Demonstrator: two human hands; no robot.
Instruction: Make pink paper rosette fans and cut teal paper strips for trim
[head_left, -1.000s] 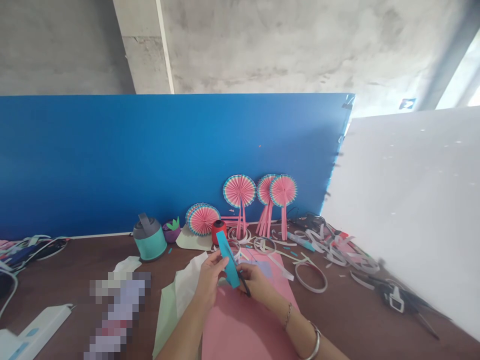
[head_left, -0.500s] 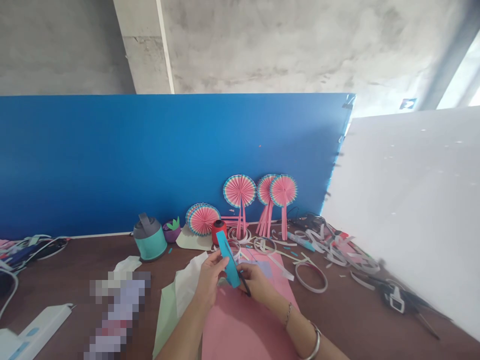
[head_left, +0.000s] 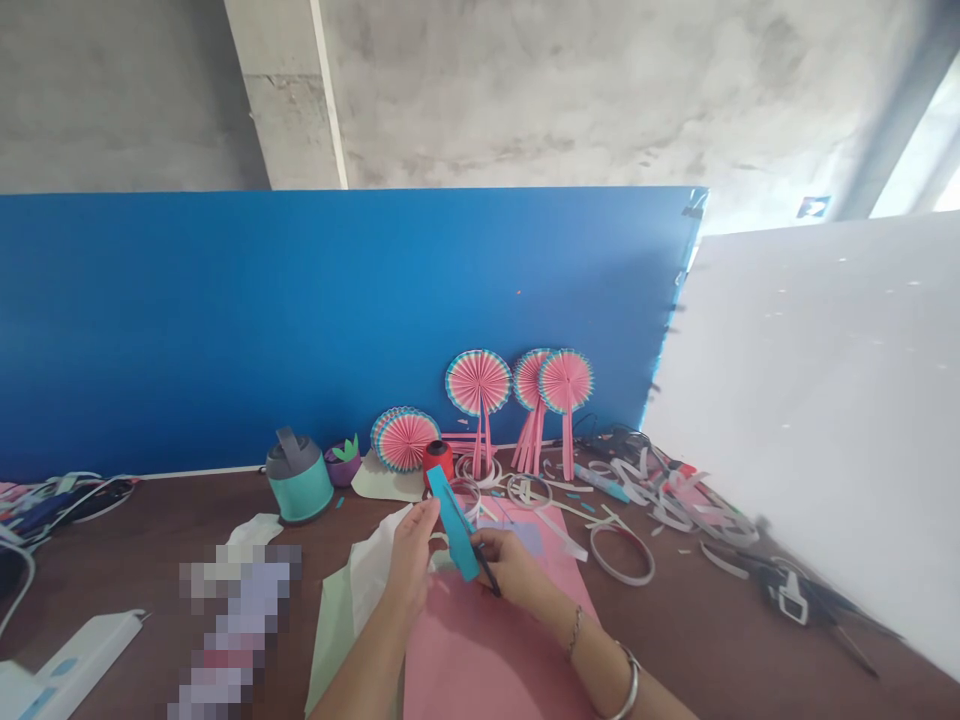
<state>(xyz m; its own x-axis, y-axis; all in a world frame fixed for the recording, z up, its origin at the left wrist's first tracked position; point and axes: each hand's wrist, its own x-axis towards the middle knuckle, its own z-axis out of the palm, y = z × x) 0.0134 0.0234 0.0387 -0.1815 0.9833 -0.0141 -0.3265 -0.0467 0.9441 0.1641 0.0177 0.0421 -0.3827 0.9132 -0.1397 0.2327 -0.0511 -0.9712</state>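
Note:
My left hand (head_left: pixel 414 548) is closed on the left edge of a narrow blue paper strip (head_left: pixel 454 530), which stands tilted above the table. In my right hand (head_left: pixel 508 562) is a pair of dark-handled scissors (head_left: pixel 489 575), its fingers wrapped round the handles. The blades lie along the strip, partly hidden by it. Below both hands is a pink paper sheet (head_left: pixel 499 650). White paper (head_left: pixel 379 565) and pale green paper (head_left: pixel 334 620) stick out from under my left forearm.
Pink pleated paper fans (head_left: pixel 478 383) lean against the blue partition (head_left: pixel 225 330). A red spool (head_left: pixel 438 462), a teal container (head_left: pixel 300 485) and a tape roll (head_left: pixel 622 555) stand around the work. Paper scraps and strips (head_left: pixel 667 500) litter the right; a power strip (head_left: pixel 90 655) lies left.
The blue strip has shifted slightly left and down and tilted a little more. My left fingers have moved along its edge. The scissors stay in my right hand.

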